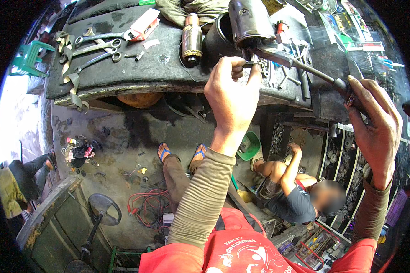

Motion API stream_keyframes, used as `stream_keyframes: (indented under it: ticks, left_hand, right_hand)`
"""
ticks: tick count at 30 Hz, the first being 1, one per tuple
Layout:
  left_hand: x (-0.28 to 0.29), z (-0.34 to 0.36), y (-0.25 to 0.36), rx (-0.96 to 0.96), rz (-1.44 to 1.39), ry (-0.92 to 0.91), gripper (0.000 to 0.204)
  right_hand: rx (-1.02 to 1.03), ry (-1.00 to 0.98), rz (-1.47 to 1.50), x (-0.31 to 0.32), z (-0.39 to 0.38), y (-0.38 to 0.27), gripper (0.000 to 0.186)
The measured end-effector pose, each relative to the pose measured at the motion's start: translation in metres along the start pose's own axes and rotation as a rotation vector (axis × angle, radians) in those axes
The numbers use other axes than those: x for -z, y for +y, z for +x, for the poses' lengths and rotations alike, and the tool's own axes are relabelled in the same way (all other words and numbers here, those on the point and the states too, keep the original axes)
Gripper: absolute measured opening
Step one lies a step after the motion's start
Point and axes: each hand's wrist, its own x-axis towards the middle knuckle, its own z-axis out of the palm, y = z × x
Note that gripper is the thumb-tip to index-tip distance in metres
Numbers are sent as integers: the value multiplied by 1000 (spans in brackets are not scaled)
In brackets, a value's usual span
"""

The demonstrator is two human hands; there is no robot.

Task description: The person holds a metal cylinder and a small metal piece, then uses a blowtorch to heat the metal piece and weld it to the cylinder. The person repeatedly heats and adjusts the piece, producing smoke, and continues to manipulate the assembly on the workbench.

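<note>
My right hand (373, 118) grips the dark handle of what looks like a heavy soldering iron (316, 72), a thin metal rod with a thick blocky head. That head reaches left, just below a shiny metal cylinder (248, 22), perhaps a motor housing. Closed in a pinch, my left hand (234, 91) holds a small dark part (249, 64) close to the iron's head; its exact kind is hard to make out. Left of the housing are an open black cylinder (219, 38) and a motor armature (192, 43) with a copper end, standing on the dark bench (164, 63).
Several wrenches (98, 48) and a red and white box (143, 25) lie at the bench's left. Sockets and small tools (284, 77) spread at the right. Below, another person (291, 195) crouches beside a green basin (250, 145); red cables (148, 204) coil on the floor.
</note>
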Motion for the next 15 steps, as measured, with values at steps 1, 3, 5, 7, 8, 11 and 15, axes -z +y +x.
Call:
stream_keyframes:
  ticks: [1,3,5,7,8,11,15]
  left_hand:
    - [0,0,0,4,-4,-1,24]
    - [0,0,0,10,-1,2,24]
    - [0,0,1,21,-7,5,24]
    - [0,0,1,37,-22,7,24]
    - [0,0,1,37,-20,6,24]
    - [0,0,0,37,-16,0,24]
    - [0,0,0,47,-23,-5,23]
  right_hand:
    - [3,-10,20,0,0,0,46]
    - [-7,-16,35,0,-1,0,47]
    - [-80,-51,95,-2,-2,1,46]
    - [-122,-64,134,-5,-4,1,47]
    - [-123,-63,139,-6,-5,1,47]
    - [-70,-24,96,-8,-7,2,48]
    - [-13,9,40,-9,-9,6,49]
